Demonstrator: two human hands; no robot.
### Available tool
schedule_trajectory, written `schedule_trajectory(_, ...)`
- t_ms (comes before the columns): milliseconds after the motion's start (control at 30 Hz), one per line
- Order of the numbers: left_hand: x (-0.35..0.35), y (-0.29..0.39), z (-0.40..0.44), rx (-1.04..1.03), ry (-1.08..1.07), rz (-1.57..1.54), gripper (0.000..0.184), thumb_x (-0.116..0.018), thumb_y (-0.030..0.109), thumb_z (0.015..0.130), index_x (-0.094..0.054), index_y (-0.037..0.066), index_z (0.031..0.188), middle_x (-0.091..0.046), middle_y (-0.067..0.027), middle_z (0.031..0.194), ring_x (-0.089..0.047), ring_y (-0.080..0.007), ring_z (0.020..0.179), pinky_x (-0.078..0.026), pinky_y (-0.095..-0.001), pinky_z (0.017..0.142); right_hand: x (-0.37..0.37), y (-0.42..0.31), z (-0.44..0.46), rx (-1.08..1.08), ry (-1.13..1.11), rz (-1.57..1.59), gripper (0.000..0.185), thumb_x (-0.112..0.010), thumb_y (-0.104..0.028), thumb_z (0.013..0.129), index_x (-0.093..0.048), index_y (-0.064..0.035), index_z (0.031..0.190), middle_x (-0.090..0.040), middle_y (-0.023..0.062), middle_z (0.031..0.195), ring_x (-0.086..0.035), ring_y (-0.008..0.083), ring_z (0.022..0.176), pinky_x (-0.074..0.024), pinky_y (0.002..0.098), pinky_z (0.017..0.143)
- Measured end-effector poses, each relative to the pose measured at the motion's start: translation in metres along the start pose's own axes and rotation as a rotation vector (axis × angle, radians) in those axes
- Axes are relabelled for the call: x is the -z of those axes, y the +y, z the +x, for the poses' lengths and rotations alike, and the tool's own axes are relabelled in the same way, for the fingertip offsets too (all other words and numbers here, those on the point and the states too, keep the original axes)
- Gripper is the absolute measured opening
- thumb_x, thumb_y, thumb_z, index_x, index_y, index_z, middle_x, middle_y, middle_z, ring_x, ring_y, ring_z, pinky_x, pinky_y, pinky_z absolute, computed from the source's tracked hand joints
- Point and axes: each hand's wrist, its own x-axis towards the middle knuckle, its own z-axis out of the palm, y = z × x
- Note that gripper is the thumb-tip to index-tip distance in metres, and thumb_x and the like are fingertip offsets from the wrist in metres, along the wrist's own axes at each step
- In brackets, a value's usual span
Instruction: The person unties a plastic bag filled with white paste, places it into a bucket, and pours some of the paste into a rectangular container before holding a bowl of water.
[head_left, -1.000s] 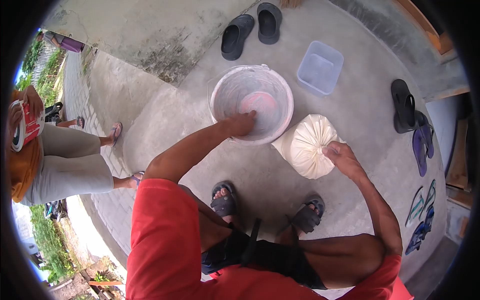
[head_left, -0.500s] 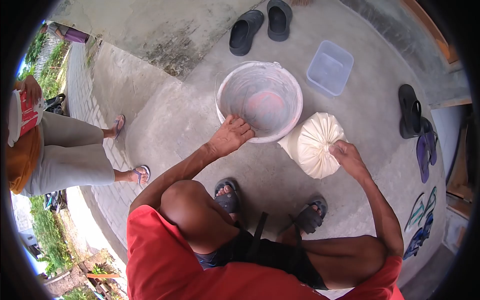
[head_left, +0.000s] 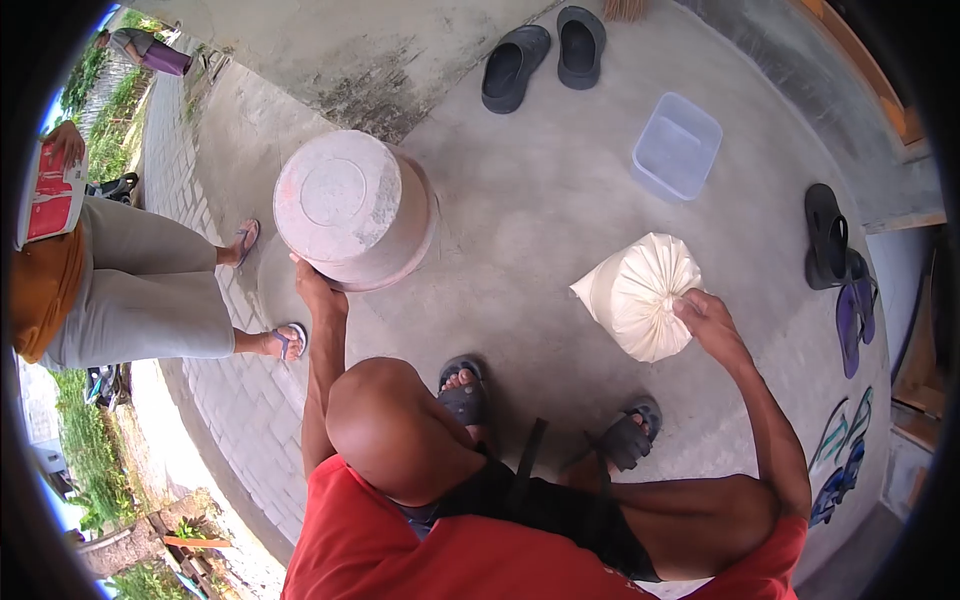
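Right hand pinches the cream bag by its gathered neck on the floor, seemingly keeping it closed, while the left hand touches the base-up bucket well apart, grip too hidden to tell.

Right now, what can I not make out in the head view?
Head view:
Bucket: inside hidden by its base and wall.
Left hand: fingers partly hidden by the bucket.
Cream bag: gathered neck partly covered by right hand.
Nearer bystander: head cut off by left edge.
Broom: cut off by top edge, bristles only.
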Motion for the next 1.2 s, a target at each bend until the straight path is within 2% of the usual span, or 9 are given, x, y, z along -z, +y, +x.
schedule_trajectory(167, 0.059, -0.056, 0.048, 0.093, -0.04, -0.061, 0.047, -0.042, 0.036, 0.104, -0.052, -0.001, 0.132, -0.058, -0.013, 0.131, -0.057, -0.0277, 0.12, -0.044, -0.0416, 0.104, -0.002, -0.002, -0.003, 0.0, 0.017, -0.001, 0.031, -0.059, -0.026, 0.098, -0.065, 0.0021, 0.11, -0.057, -0.0001, 0.079, -0.047, 0.0086, 0.07, -0.0422, 0.0277, 0.067)
schedule_trajectory(233, 0.055, -0.073, 0.046, 0.289, 0.478, 0.119, 0.045, -0.042, 0.035, 0.104, -0.052, 0.004, 0.134, -0.057, -0.0114, 0.135, -0.056, -0.0274, 0.123, -0.046, -0.0432, 0.105, -0.001, 0.004, -0.003, -0.013, 0.005, -0.011, 0.031, -0.059, -0.026, 0.098, -0.065, 0.002, 0.109, -0.058, 0.0002, 0.079, -0.047, 0.0088, 0.07, -0.0423, 0.0279, 0.067)
schedule_trajectory(333, 0.08, -0.099, 0.073, 0.281, 0.365, -0.201, 0.043, -0.041, 0.034, 0.104, -0.052, 0.007, 0.135, -0.057, -0.0101, 0.137, -0.056, -0.0276, 0.122, -0.047, -0.0449, 0.104, -0.003, 0.0, -0.002, 0.003, 0.014, -0.014, 0.03, -0.059, -0.025, 0.098, -0.065, 0.002, 0.109, -0.058, 0.0006, 0.08, -0.047, 0.0091, 0.07, -0.0424, 0.0282, 0.066)
schedule_trajectory(600, 0.094, -0.096, 0.106, 0.197, 0.24, -0.328, 0.04, -0.047, 0.029, 0.1, -0.054, 0.005, 0.132, -0.06, -0.0113, 0.131, -0.058, -0.0307, 0.119, -0.048, -0.0484, 0.103, -0.006, 0.0, -0.006, 0.005, 0.007, -0.012, 0.029, -0.059, -0.025, 0.098, -0.065, 0.0015, 0.109, -0.057, 0.0004, 0.077, -0.046, 0.0095, 0.068, -0.0419, 0.0285, 0.065)
schedule_trajectory(667, 0.069, -0.091, 0.075, 0.174, 0.585, -0.192, 0.042, -0.047, 0.032, 0.101, -0.054, 0.006, 0.133, -0.058, -0.011, 0.133, -0.056, -0.0308, 0.121, -0.048, -0.0507, 0.103, -0.006, 0.003, -0.004, -0.001, -0.006, -0.024, 0.029, -0.059, -0.025, 0.098, -0.065, 0.0013, 0.109, -0.057, -0.0001, 0.079, -0.046, 0.0091, 0.069, -0.0419, 0.0284, 0.065)
schedule_trajectory(733, 0.089, -0.1, 0.082, 0.225, 0.322, -0.284, 0.042, -0.048, 0.034, 0.1, -0.055, 0.006, 0.131, -0.059, -0.0109, 0.132, -0.058, -0.0309, 0.119, -0.048, -0.0515, 0.103, -0.003, -0.004, -0.006, 0.0, -0.003, -0.064, 0.029, -0.059, -0.025, 0.098, -0.065, 0.0012, 0.109, -0.057, -0.0003, 0.079, -0.046, 0.0089, 0.069, -0.0419, 0.0283, 0.066)
schedule_trajectory(933, 0.099, -0.097, 0.072, 0.264, 0.1, -0.328, 0.046, -0.048, 0.037, 0.1, -0.053, 0.004, 0.131, -0.06, -0.0109, 0.13, -0.058, -0.0296, 0.119, -0.049, -0.0479, 0.102, -0.005, 0.009, -0.002, 0.024, -0.007, -0.038, 0.029, -0.059, -0.025, 0.098, -0.064, 0.0013, 0.109, -0.056, -0.0003, 0.079, -0.046, 0.009, 0.07, -0.042, 0.0283, 0.066)
schedule_trajectory(1067, 0.106, -0.135, 0.036, 0.289, 0.313, -0.113, 0.047, -0.045, 0.04, 0.101, -0.052, 0.006, 0.134, -0.057, -0.0101, 0.134, -0.057, -0.0301, 0.12, -0.048, -0.0475, 0.103, -0.005, 0.003, -0.007, 0.004, -0.009, -0.042, 0.03, -0.059, -0.026, 0.098, -0.064, 0.0016, 0.109, -0.055, -0.0003, 0.078, -0.045, 0.0092, 0.07, -0.0419, 0.0282, 0.066)
schedule_trajectory(1200, 0.116, -0.141, 0.034, 0.341, 0.324, -0.153, 0.047, -0.043, 0.038, 0.102, -0.05, 0.009, 0.137, -0.055, -0.0098, 0.138, -0.056, -0.0309, 0.122, -0.048, -0.0506, 0.103, -0.004, 0.0, -0.011, -0.015, -0.012, -0.062, 0.031, -0.059, -0.026, 0.098, -0.064, 0.0019, 0.11, -0.055, -0.0001, 0.078, -0.045, 0.0094, 0.07, -0.0419, 0.0282, 0.066)
